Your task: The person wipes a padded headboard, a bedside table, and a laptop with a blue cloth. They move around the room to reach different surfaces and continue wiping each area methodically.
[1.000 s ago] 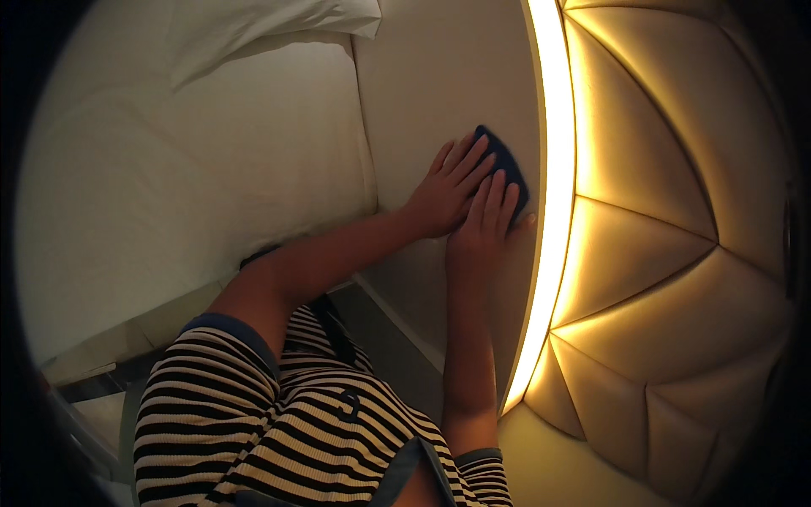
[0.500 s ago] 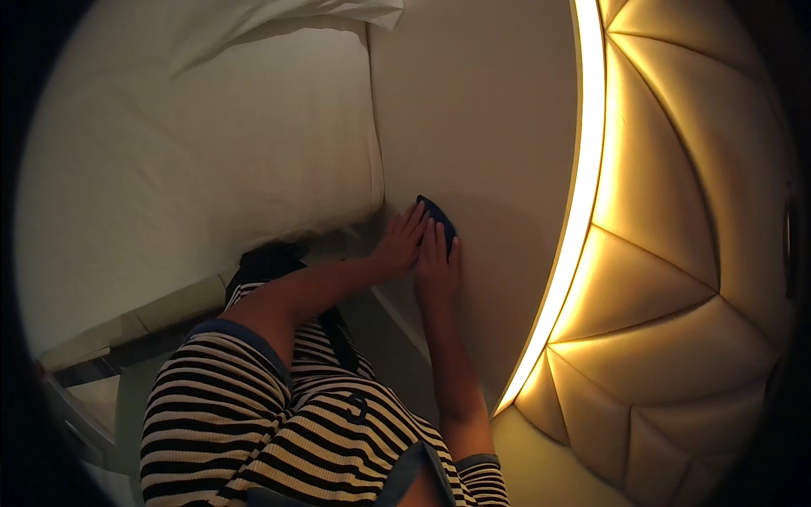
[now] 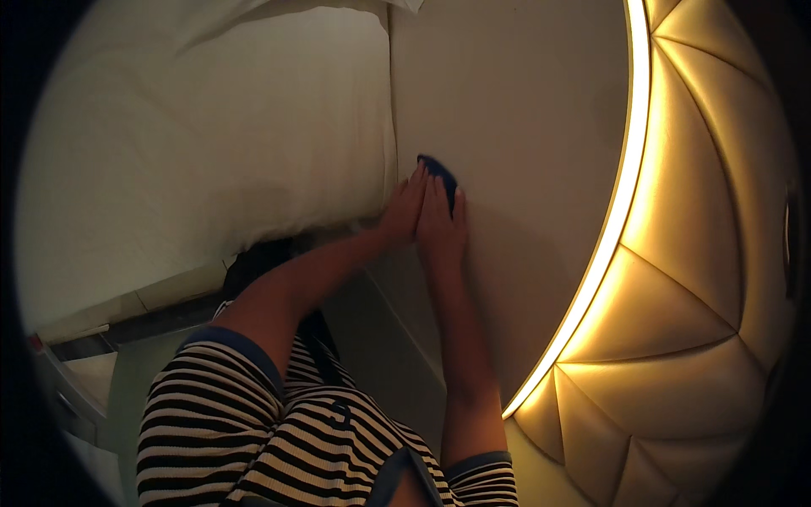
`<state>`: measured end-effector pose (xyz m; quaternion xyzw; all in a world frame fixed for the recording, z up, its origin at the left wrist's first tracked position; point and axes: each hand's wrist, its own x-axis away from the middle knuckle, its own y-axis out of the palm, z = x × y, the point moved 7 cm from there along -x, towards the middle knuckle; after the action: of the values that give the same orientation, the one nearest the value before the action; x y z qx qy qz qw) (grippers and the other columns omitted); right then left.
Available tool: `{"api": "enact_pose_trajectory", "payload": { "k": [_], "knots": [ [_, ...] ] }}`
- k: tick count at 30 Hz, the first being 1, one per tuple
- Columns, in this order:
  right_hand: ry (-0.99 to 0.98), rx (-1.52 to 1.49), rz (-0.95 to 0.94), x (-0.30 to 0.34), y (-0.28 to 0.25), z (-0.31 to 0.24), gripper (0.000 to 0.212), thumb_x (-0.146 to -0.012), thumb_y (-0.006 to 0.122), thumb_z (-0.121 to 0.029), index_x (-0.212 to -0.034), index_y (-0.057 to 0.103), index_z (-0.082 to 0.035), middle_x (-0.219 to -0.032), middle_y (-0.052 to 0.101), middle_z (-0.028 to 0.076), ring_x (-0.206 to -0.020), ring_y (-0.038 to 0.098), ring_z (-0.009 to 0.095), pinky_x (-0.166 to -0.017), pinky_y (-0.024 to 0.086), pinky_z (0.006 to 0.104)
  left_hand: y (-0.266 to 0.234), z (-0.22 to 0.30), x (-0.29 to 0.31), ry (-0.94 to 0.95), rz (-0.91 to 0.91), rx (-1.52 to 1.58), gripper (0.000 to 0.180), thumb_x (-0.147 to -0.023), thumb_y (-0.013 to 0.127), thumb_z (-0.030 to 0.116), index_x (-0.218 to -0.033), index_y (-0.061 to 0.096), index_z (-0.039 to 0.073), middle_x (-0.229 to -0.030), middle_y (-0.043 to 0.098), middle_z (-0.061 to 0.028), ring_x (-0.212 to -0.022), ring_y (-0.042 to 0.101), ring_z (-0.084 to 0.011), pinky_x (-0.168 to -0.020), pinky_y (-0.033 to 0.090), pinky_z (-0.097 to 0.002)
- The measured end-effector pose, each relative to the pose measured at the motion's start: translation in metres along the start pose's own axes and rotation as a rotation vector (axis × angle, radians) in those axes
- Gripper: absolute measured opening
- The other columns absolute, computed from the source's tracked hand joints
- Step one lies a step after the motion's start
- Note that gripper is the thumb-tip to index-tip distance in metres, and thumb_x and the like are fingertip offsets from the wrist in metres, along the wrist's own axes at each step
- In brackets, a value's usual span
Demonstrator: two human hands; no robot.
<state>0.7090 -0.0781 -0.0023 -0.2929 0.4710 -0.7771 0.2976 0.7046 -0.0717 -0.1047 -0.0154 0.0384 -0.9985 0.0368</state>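
Observation:
A dark blue cloth [image 3: 440, 179] lies pressed against a smooth beige panel [image 3: 524, 152]. My left hand [image 3: 404, 209] comes in from the left and rests its straight fingers along the cloth's left edge. Right beside it, touching it, my right hand [image 3: 441, 226] presses on the cloth with fingers extended and close together. Only the far end and right side of the cloth show; the rest is under my fingers.
To the left is a bed with a white sheet [image 3: 253, 127], its side close to my left hand. A glowing light strip [image 3: 627, 186] curves along a padded, quilted panel [image 3: 676, 287] on the right. Below the bed's edge lies a dark object [image 3: 258, 262].
Both hands have slid the blue cloth farther away over the beige panel, and my arms reach out more. The head view has shifted, so the light strip appears farther right.

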Motion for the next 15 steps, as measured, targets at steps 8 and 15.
{"api": "enact_pose_trajectory", "payload": {
  "k": [8,15],
  "knots": [
    [-0.072,0.033,-0.156,0.123,0.04,-0.028,0.041,-0.076,0.05,-0.012,-0.116,0.057,-0.002,-0.128,0.05,0.009,-0.124,0.041,0.021,-0.105,0.028,0.0464,0.095,-0.023,0.108,-0.303,-0.307,0.008,0.068,-0.086,0.046,0.023,-0.139,0.015,-0.007,-0.145,0.013,-0.0274,-0.133,0.022,-0.036,-0.104,0.022,-0.05],
    [-0.113,0.02,-0.062,0.058,0.037,-0.022,0.042,-0.075,0.051,-0.014,-0.114,0.058,0.0,-0.127,0.05,0.011,-0.124,0.04,0.024,-0.106,0.027,0.0467,0.065,-0.035,0.056,-0.101,0.009,-0.195,0.066,-0.087,0.046,0.02,-0.14,0.016,-0.004,-0.146,0.016,-0.0241,-0.132,0.026,-0.0347,-0.105,0.026,-0.0415]
  ]
}}
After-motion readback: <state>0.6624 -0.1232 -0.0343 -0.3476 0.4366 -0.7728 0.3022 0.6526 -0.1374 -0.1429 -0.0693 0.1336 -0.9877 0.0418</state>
